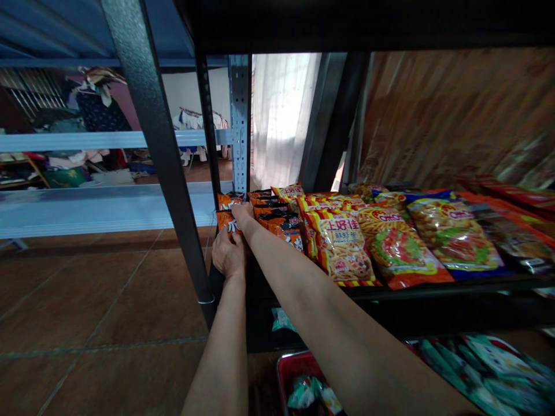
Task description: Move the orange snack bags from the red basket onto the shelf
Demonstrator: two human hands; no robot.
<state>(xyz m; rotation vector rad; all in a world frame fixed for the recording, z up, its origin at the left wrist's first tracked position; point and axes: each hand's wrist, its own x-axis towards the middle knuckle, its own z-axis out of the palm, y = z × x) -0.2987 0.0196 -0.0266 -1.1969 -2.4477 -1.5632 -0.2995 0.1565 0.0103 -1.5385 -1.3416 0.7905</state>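
Note:
At the left end of the black shelf, both of my hands are on an orange snack bag [225, 222] with black and white print. My left hand [229, 254] grips its lower part from the front, fingers bent against it. My right hand [243, 214] reaches across above it, with its fingers curled at the bag's upper right; the fingertips are partly hidden. Behind it stands another orange bag [229, 200]. Just right of my hands is a row of similar orange and black bags [284, 228], partly covered by my right forearm.
Yellow-and-red prawn cracker bags [342, 245] and other snack bags [455, 231] line the shelf to the right. A black shelf post [160, 133] rises close at my left. Below are a red basket [281, 370] and green packets [498, 375]. A pale blue rack [87, 211] stands beyond.

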